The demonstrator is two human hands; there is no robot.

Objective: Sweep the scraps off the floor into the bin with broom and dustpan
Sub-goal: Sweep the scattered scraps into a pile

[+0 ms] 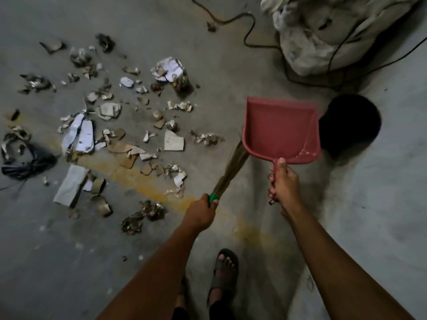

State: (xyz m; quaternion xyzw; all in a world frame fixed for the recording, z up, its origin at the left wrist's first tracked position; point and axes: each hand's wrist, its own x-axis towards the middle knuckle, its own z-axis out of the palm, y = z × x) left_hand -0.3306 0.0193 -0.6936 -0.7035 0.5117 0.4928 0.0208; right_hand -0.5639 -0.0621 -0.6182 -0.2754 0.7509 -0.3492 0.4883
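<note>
My right hand (283,182) grips the handle of a red dustpan (280,128), which is held above the floor with its pan empty. My left hand (202,210) grips the green-bound neck of a straw broom (231,167); its bristles reach up and right to the dustpan's left edge. Several paper, cardboard and foil scraps (111,125) lie scattered over the concrete floor to the left. A dark round bin (351,125) stands just right of the dustpan, partly hidden behind it.
A large white sack (323,35) lies at the top right with black cables (249,28) running around it. A coil of black cable (25,162) lies at the far left. A faded yellow line (143,181) crosses the floor. My sandalled foot (225,273) is at the bottom.
</note>
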